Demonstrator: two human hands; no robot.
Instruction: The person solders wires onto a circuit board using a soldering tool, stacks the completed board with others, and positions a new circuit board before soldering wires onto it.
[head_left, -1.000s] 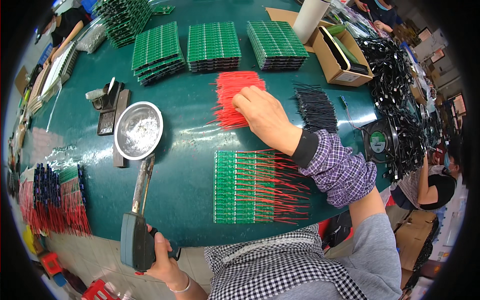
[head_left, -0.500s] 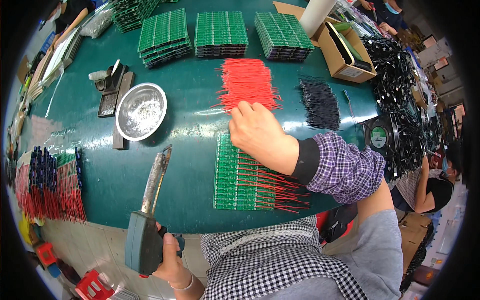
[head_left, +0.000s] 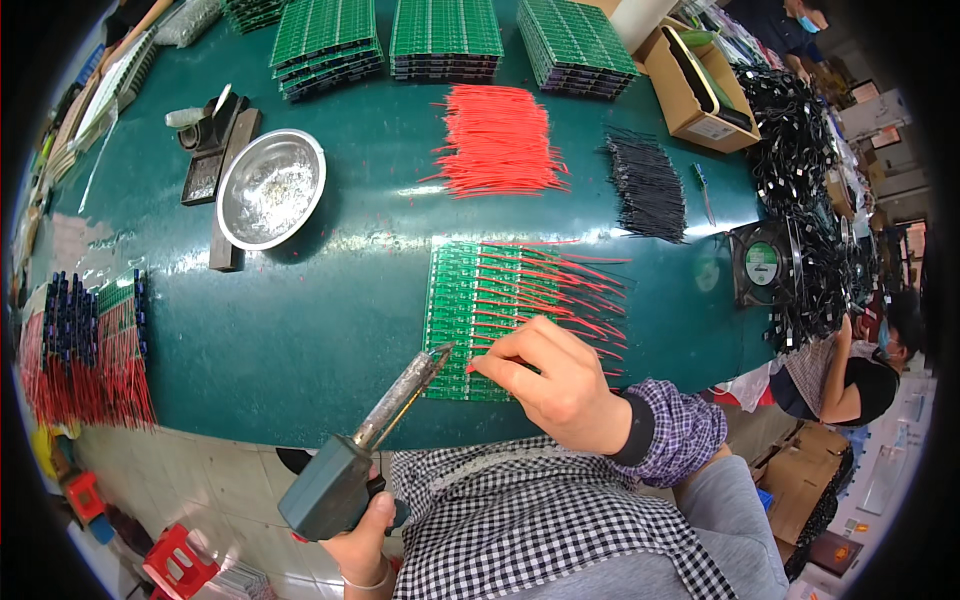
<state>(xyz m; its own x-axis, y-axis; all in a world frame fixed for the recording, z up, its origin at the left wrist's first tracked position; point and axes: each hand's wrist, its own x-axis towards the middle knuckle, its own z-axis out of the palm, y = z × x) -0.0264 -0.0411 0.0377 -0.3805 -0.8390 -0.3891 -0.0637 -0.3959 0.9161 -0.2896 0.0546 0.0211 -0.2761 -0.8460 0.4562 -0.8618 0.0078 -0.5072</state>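
My left hand point(head_left: 362, 545) is closed round the grip of a dark green soldering gun point(head_left: 335, 488). Its long metal tip slants up to the right and reaches over a green circuit board point(head_left: 448, 300) lying on the table. Pinched between thumb and forefinger of my right hand point(head_left: 565, 390) is a red wire point(head_left: 471, 368), its end low on the board, close beside the soldering tip. My hand hides most of that wire. A row of red wires point(head_left: 575, 290) fans out to the right from the board's middle.
Beyond the board lie a heap of red wires point(head_left: 500, 140) and a bundle of black wires point(head_left: 647, 187). A metal bowl point(head_left: 233, 228) stands left of them. Stacked circuit boards point(head_left: 447, 35) line the back. Wired boards point(head_left: 85, 350) sit far left; black cables point(head_left: 795, 190) pile up at right.
My right hand has come back from the red wire heap to the lower part of the board, now with a red wire. The soldering gun has swung right, its tip now over the board.
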